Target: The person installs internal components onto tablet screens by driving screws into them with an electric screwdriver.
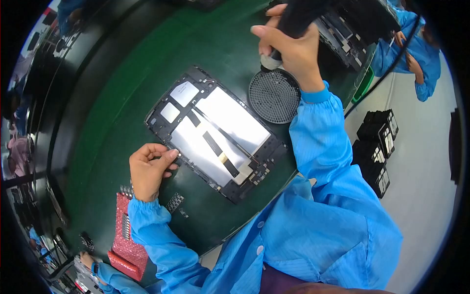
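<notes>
An opened tablet housing (205, 134) lies at a slant on the green table, its silver battery panels, dark ribbon strips and black frame facing up. My left hand (152, 166) is closed at its left edge, thumb and fingertip pinching the frame; whether a small part sits between them is hidden. My right hand (293, 46) is wrapped round a thick black handheld tool (304, 17) above the table's far right. A pale end of the tool (270, 61) shows below my palm, over the rim of a round black perforated tray (274, 97).
Red bubble wrap (128, 245) with small circuit boards lies at the left, and loose boards (175, 202) sit near my left sleeve. Dark device frames (342, 39) stand at the far right. Black stacks (376, 147) rest beyond the table; co-workers' blue sleeves (406, 59) appear nearby.
</notes>
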